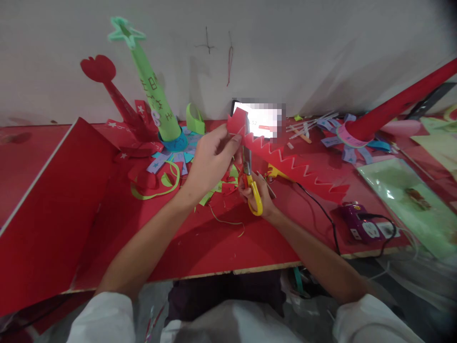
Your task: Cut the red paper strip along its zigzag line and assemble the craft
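Observation:
My left hand (217,155) pinches one end of a red paper strip (282,162) between thumb and fingers. One long edge of the strip is cut into zigzag teeth, and its other end hangs down to the right. In my right hand (262,190) is a pair of scissors (256,197) with yellow and red handles. The blades point up and meet the strip close to my left fingers; how far apart they are is hard to see. Below my hands lie red and green paper scraps (214,190).
A lit phone (264,121) leans at the wall. Left stand a green paper tower (155,90), a red paper shape (117,90) and a large red sheet (53,209). Rightward are a red cone (400,102), a purple device (360,224) with a black cable, and a green packet (410,200).

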The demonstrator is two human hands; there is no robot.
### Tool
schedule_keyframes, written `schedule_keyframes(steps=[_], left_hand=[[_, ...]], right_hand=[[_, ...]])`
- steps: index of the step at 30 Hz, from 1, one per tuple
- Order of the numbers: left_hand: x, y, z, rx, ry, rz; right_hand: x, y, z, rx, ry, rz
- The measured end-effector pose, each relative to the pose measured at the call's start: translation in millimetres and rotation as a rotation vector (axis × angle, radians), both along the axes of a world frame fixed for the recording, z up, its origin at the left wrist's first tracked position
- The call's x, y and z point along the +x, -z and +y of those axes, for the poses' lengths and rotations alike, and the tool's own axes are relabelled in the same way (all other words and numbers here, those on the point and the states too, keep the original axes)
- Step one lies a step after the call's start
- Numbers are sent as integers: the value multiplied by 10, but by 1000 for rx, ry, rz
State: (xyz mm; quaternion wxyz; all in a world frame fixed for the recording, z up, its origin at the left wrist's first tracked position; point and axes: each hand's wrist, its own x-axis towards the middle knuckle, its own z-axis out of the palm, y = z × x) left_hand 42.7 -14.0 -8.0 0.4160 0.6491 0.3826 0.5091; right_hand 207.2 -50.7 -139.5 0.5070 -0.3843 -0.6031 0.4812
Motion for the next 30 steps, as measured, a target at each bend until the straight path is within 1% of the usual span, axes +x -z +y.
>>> schedule_keyframes(steps=[8, 11, 14, 22, 27, 30], left_hand=[[-3, 61, 14, 9, -3, -19], [1, 62, 10, 15, 15, -36], [8, 46, 0, 3, 16, -50], [23, 20, -26, 5, -13, -50], [15, 17, -37, 17, -40, -73], [-4, 35, -9, 56, -94, -83]], right_hand=[[-16, -71, -13, -31, -11, 21], [-18, -97, -19, -36, -10, 25], [-20, -100, -18, -10, -2, 11], [-2, -76, -27, 42, 19, -43], [13, -21, -63, -10, -7, -46], [-25, 45, -70, -68, -20, 25]])
